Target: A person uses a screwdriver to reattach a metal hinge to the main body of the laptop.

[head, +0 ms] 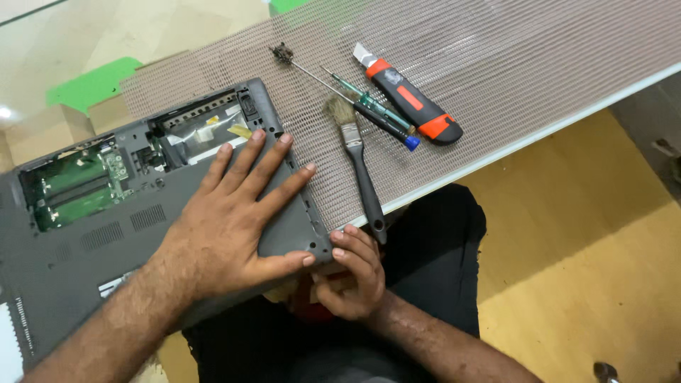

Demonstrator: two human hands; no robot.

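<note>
Left hand (pixel 230 227) lies flat, fingers spread, on the upturned grey laptop (pixel 106 234), while right hand (pixel 355 273) pinches its near corner, beside a paintbrush (pixel 358 159)

table (pixel 567 117) w/ mesh mat (pixel 496 57) (laptop (pixel 92 241), brush (pixel 358 159), knife (pixel 411 99) atop)

Labels only: a small white rectangular sticker (pixel 112 285) with dark print lies on the grey laptop underside, partly hidden by the forearm; a white printed strip (pixel 15 333) sits at the lower-left edge. No packages, signs or screens appear.
</note>
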